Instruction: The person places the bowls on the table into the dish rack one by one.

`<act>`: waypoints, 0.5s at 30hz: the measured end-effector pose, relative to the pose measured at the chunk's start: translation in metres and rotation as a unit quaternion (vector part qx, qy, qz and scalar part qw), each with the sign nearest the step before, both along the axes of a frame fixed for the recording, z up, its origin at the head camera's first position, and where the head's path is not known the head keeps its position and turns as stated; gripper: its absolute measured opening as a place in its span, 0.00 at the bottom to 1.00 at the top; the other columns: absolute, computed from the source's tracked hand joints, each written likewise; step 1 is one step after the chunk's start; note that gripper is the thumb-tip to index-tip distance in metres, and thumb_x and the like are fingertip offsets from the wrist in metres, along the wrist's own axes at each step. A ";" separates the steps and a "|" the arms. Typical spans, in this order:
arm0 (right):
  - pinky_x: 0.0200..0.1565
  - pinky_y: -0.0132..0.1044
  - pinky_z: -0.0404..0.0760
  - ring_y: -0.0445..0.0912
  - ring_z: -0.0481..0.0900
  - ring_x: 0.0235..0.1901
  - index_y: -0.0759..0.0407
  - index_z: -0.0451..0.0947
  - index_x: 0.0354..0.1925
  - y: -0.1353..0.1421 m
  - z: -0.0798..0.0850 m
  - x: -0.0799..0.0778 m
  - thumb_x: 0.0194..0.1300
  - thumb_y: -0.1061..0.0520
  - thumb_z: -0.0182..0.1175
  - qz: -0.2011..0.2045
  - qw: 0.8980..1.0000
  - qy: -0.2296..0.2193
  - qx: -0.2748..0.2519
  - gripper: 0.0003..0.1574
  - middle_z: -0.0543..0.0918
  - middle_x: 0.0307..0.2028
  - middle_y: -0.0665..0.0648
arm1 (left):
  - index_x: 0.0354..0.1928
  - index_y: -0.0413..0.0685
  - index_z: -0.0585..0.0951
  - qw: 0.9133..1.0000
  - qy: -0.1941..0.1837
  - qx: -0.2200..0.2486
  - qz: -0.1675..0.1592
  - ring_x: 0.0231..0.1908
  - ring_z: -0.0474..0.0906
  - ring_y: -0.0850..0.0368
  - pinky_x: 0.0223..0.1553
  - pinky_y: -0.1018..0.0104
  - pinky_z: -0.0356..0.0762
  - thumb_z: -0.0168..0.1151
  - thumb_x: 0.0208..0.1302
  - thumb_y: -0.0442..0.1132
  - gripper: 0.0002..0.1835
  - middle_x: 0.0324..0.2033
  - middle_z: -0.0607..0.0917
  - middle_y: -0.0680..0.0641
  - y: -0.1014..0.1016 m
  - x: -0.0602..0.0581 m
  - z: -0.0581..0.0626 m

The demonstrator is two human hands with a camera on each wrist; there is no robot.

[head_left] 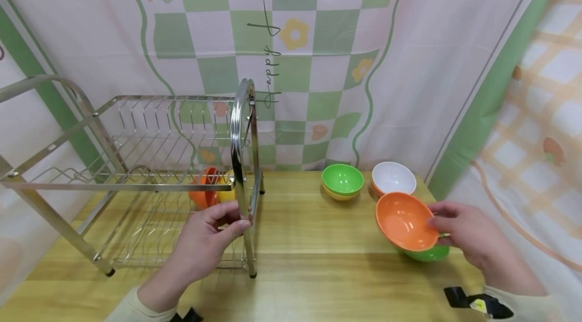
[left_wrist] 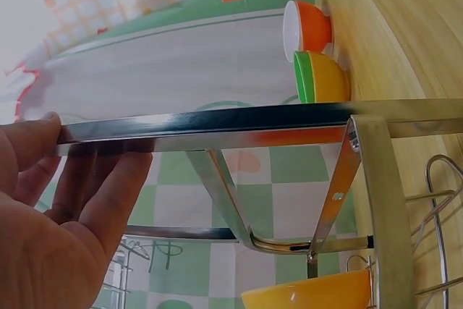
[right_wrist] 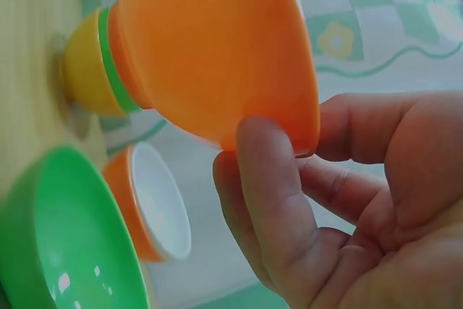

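Observation:
My right hand (head_left: 470, 236) pinches an orange bowl (head_left: 406, 222) by its right rim, fingertips on the outside in the right wrist view. The bowl is tilted, its inside facing the head camera. Behind and below it, partly hidden, a green bowl (head_left: 427, 253) sits on the table. On the left, my left hand (head_left: 204, 241) grips the near right post of a two-tier metal dish rack (head_left: 236, 130), thumb and fingers on opposite sides of the bar (left_wrist: 217, 127). An orange bowl (head_left: 198, 198) and a yellow bowl (head_left: 227, 193) stand in the rack's lower tier.
Further back on the wooden table (head_left: 300, 231), a green bowl (head_left: 342, 179) is nested in a yellow bowl (head_left: 341, 196). To its right, a white bowl (head_left: 393, 177) sits in an orange one. A patterned curtain (head_left: 313, 74) hangs behind the table.

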State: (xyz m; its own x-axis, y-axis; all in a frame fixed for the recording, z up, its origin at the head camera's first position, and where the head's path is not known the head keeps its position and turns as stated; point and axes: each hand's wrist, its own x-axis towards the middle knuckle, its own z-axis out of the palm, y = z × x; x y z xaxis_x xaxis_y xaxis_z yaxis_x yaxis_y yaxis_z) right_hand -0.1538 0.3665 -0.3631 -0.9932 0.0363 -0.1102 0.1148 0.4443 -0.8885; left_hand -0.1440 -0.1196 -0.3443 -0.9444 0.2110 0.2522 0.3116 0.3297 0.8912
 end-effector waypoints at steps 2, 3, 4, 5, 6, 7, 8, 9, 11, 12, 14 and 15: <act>0.36 0.44 0.87 0.49 0.84 0.33 0.85 0.62 0.61 -0.007 0.000 0.002 0.67 0.69 0.58 0.003 1.000 0.003 -0.002 0.30 0.82 0.42 0.61 | 0.37 0.53 0.86 1.000 0.002 -0.002 0.007 0.33 0.80 0.55 0.36 0.64 0.83 0.69 0.63 0.38 0.02 0.31 0.84 0.53 0.001 0.001 0.000; 0.36 0.44 0.87 0.49 0.84 0.33 0.85 0.63 0.61 -0.010 0.000 0.003 0.67 0.69 0.58 0.004 1.000 0.005 -0.005 0.29 0.82 0.42 0.60 | 0.37 0.53 0.86 1.000 0.003 -0.002 0.012 0.33 0.80 0.55 0.37 0.64 0.83 0.70 0.63 0.37 0.02 0.31 0.84 0.53 0.002 0.001 0.000; 0.35 0.44 0.87 0.49 0.84 0.33 0.85 0.63 0.60 -0.013 0.000 0.004 0.67 0.69 0.58 0.005 1.000 0.007 -0.007 0.29 0.82 0.42 0.60 | 0.37 0.53 0.86 1.000 0.003 -0.002 0.016 0.33 0.80 0.56 0.37 0.64 0.83 0.70 0.63 0.37 0.03 0.31 0.84 0.53 0.003 0.002 0.001; 0.35 0.44 0.87 0.49 0.84 0.33 0.85 0.63 0.60 -0.016 0.000 0.005 0.67 0.70 0.58 0.007 1.000 0.009 -0.012 0.28 0.81 0.41 0.60 | 0.37 0.53 0.86 1.000 0.002 -0.001 0.020 0.33 0.80 0.56 0.37 0.65 0.84 0.70 0.63 0.37 0.03 0.31 0.84 0.53 0.003 0.002 0.001; 0.35 0.45 0.87 0.49 0.83 0.33 0.85 0.64 0.59 -0.019 0.000 0.005 0.66 0.70 0.59 0.009 1.000 0.011 -0.017 0.28 0.81 0.41 0.60 | 0.37 0.53 0.86 1.000 0.002 -0.001 0.023 0.34 0.81 0.56 0.38 0.65 0.84 0.70 0.62 0.37 0.03 0.31 0.84 0.53 0.004 0.003 0.001; 0.35 0.45 0.86 0.49 0.83 0.33 0.85 0.64 0.59 -0.022 0.000 0.006 0.66 0.70 0.59 0.011 1.000 0.012 -0.022 0.28 0.81 0.41 0.60 | 0.37 0.53 0.86 1.000 0.001 0.000 0.025 0.34 0.81 0.56 0.38 0.66 0.84 0.70 0.62 0.37 0.03 0.31 0.84 0.53 0.004 0.004 0.001; 0.35 0.45 0.86 0.49 0.83 0.33 0.84 0.65 0.59 -0.025 0.000 0.007 0.66 0.70 0.59 0.014 0.999 0.012 -0.028 0.27 0.81 0.40 0.60 | 0.38 0.52 0.86 1.000 0.000 0.001 0.026 0.35 0.81 0.56 0.39 0.66 0.84 0.70 0.63 0.36 0.03 0.31 0.84 0.53 0.005 0.004 0.001; 0.35 0.45 0.86 0.49 0.83 0.33 0.84 0.65 0.59 -0.028 0.000 0.007 0.66 0.69 0.59 0.017 0.999 0.012 -0.033 0.27 0.81 0.40 0.59 | 0.39 0.52 0.86 1.000 -0.003 0.003 0.026 0.36 0.81 0.56 0.40 0.66 0.84 0.70 0.63 0.36 0.04 0.32 0.84 0.53 0.005 0.005 0.002; 0.35 0.46 0.86 0.49 0.82 0.34 0.83 0.66 0.58 -0.033 0.001 0.009 0.66 0.69 0.59 0.024 0.999 0.012 -0.042 0.26 0.80 0.40 0.59 | 0.43 0.50 0.86 1.000 -0.010 0.007 0.021 0.39 0.81 0.57 0.42 0.67 0.83 0.70 0.63 0.36 0.07 0.35 0.84 0.52 0.005 0.008 0.002; 0.35 0.46 0.86 0.49 0.82 0.34 0.83 0.67 0.58 -0.036 0.001 0.009 0.66 0.69 0.60 0.027 0.999 0.013 -0.044 0.26 0.80 0.40 0.59 | 0.46 0.49 0.85 1.000 -0.017 0.010 0.017 0.41 0.81 0.57 0.43 0.67 0.83 0.70 0.64 0.37 0.09 0.37 0.84 0.52 0.005 0.009 0.002; 0.35 0.46 0.86 0.49 0.82 0.34 0.82 0.68 0.57 -0.041 0.003 0.011 0.66 0.69 0.60 0.031 0.998 0.015 -0.044 0.25 0.80 0.39 0.60 | 0.53 0.47 0.83 1.000 -0.026 0.017 0.006 0.44 0.81 0.57 0.46 0.67 0.82 0.69 0.65 0.36 0.15 0.42 0.84 0.50 0.004 0.013 0.002; 0.35 0.46 0.86 0.49 0.82 0.34 0.81 0.69 0.57 -0.043 0.004 0.011 0.66 0.69 0.60 0.033 0.998 0.014 -0.044 0.24 0.80 0.39 0.60 | 0.57 0.47 0.81 0.999 -0.034 0.020 0.003 0.46 0.81 0.56 0.46 0.67 0.82 0.68 0.65 0.36 0.18 0.45 0.84 0.49 0.004 0.016 0.001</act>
